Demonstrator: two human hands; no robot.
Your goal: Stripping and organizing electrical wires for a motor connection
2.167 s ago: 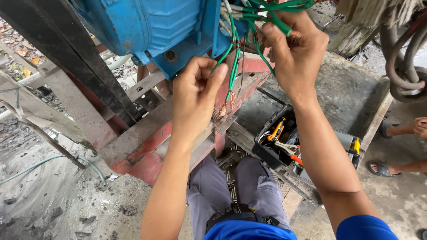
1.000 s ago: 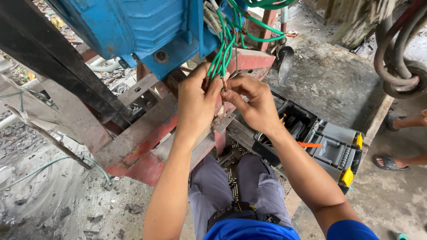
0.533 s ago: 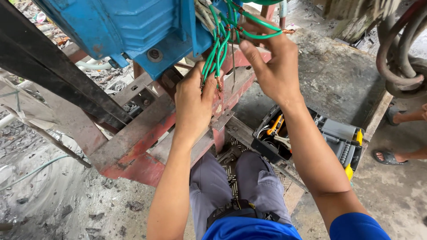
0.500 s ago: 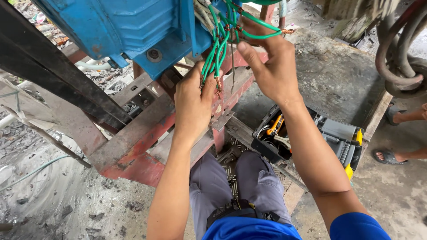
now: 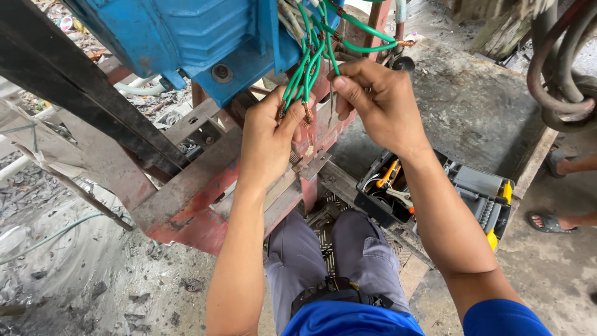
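Green insulated wires (image 5: 308, 68) with bare copper ends hang from the blue motor (image 5: 186, 37); left hand (image 5: 267, 140) fingers pinch several together, right hand (image 5: 379, 102) fingers grip one strand. Ends look unjoined, so connecting seems unfinished. Open toolbox (image 5: 435, 193) lies below.

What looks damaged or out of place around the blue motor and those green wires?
The green insulated wires hang loose from the blue metal motor housing with bare copper ends exposed, pinched by the left hand and right hand. The red steel frame beneath looks rusty and chipped.
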